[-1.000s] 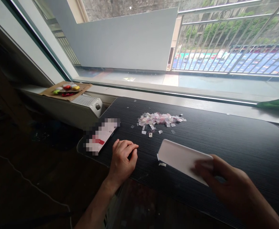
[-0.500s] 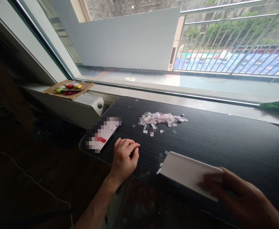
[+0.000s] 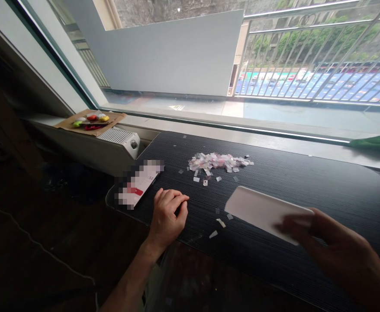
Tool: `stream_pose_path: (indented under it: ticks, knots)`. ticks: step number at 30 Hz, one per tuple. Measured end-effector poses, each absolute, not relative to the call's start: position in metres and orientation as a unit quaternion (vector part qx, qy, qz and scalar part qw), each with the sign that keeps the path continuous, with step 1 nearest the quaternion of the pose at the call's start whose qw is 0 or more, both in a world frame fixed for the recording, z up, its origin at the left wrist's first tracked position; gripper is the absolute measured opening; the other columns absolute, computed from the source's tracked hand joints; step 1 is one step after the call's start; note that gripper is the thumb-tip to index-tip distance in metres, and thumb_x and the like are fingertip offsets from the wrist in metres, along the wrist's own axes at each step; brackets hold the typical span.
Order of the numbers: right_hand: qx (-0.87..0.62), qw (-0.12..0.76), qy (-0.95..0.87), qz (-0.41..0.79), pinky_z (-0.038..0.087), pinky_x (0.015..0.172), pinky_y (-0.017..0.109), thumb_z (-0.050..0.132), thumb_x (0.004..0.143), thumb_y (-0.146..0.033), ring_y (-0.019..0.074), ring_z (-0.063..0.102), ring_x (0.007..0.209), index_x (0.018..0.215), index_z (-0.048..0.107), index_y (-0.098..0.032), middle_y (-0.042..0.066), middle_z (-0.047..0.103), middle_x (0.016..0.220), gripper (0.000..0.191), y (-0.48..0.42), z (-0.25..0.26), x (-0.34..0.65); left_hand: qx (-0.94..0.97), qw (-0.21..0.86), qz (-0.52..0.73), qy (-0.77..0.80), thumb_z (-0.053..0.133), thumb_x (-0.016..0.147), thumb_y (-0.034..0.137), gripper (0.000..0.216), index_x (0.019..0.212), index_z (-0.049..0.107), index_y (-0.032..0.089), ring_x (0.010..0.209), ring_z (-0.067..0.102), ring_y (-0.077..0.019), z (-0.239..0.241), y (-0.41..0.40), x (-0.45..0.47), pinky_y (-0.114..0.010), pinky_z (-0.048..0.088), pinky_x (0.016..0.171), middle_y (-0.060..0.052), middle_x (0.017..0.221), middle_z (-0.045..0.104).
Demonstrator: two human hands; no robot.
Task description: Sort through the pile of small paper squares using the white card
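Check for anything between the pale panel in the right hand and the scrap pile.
No obstacle visible: just tabletop and a faint loose scrap between the pale panel and scrap pile. The left hand is off to the left.

On the black wood-grained table, a heap of small pale square scraps lies farther back than the bare left hand and the pale rectangular panel in the bare right hand. A flat rectangular phone lies left of the left hand.
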State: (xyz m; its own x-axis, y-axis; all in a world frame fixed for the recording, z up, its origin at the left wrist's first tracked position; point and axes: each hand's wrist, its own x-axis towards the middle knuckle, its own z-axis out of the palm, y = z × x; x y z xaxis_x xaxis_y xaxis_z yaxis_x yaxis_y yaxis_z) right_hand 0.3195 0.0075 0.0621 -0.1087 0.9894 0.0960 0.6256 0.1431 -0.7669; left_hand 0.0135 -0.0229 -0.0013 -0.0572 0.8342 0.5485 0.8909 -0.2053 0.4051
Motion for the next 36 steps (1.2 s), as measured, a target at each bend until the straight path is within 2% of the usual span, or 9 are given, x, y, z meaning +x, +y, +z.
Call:
stream_pose_path:
  ticks: [6, 11, 15, 24, 30, 36]
  knots:
    - [-0.561, 0.270, -0.720, 0.307, 0.053, 0.064, 0.031, 0.058, 0.085, -0.046, 0.0227, 0.075, 0.075, 0.081, 0.068, -0.028, -0.001, 0.079, 0.079, 0.021, 0.017, 0.062, 0.310, -0.684, 0.040, -0.366, -0.630, 0.052, 0.091, 0.014, 0.018, 0.091, 0.068, 0.020, 0.088, 0.065, -0.0206, 0.000, -0.024, 0.014, -0.051, 0.038, 0.104, -0.003, 0.087, 0.067]
    - [-0.620, 0.292, -0.652, 0.324, 0.055, 0.073, 0.035, 0.062, 0.078, -0.057, 0.0248, 0.075, 0.078, 0.084, 0.068, -0.031, -0.001, 0.080, 0.080, 0.027, 0.006, 0.065, 0.341, -0.685, 0.043, -0.366, -0.629, 0.052, 0.091, 0.015, 0.018, 0.092, 0.068, 0.021, 0.089, 0.065, -0.0205, 0.001, -0.024, 0.014, -0.050, 0.038, 0.104, -0.003, 0.087, 0.067]
    - [-0.617, 0.325, -0.628, 0.346, 0.055, 0.076, 0.034, 0.064, 0.078, -0.052, 0.0238, 0.075, 0.079, 0.083, 0.068, -0.030, -0.001, 0.079, 0.079, 0.023, 0.009, 0.067, 0.338, -0.687, 0.042, -0.362, -0.628, 0.052, 0.091, 0.015, 0.017, 0.092, 0.069, 0.020, 0.089, 0.065, -0.0211, 0.000, -0.023, 0.013, -0.052, 0.038, 0.103, -0.003, 0.088, 0.067]
    - [-0.588, 0.290, -0.678, 0.333, 0.050, 0.065, 0.031, 0.062, 0.078, -0.047, 0.0219, 0.073, 0.072, 0.076, 0.069, -0.028, -0.002, 0.078, 0.076, 0.020, 0.013, 0.069, 0.322, -0.682, 0.042, -0.364, -0.632, 0.052, 0.091, 0.015, 0.018, 0.091, 0.069, 0.021, 0.088, 0.065, -0.0210, 0.000, -0.023, 0.014, -0.052, 0.038, 0.104, -0.003, 0.087, 0.067]
    - [-0.584, 0.327, -0.660, 0.342, 0.051, 0.064, 0.025, 0.064, 0.079, -0.043, 0.0175, 0.072, 0.069, 0.078, 0.071, -0.030, -0.005, 0.077, 0.073, 0.015, 0.001, 0.064, 0.322, -0.682, 0.038, -0.362, -0.634, 0.051, 0.091, 0.016, 0.018, 0.091, 0.069, 0.022, 0.088, 0.065, -0.0205, 0.000, -0.023, 0.014, -0.051, 0.038, 0.104, -0.003, 0.087, 0.067]
    - [-0.563, 0.272, -0.689, 0.367, 0.050, 0.056, 0.026, 0.063, 0.080, -0.049, 0.0200, 0.070, 0.063, 0.076, 0.071, -0.027, -0.002, 0.077, 0.070, 0.024, 0.001, 0.063, 0.317, -0.677, 0.029, -0.359, -0.642, 0.051, 0.091, 0.016, 0.019, 0.091, 0.069, 0.022, 0.089, 0.065, -0.0203, 0.001, -0.023, 0.014, -0.051, 0.038, 0.106, -0.003, 0.088, 0.068]
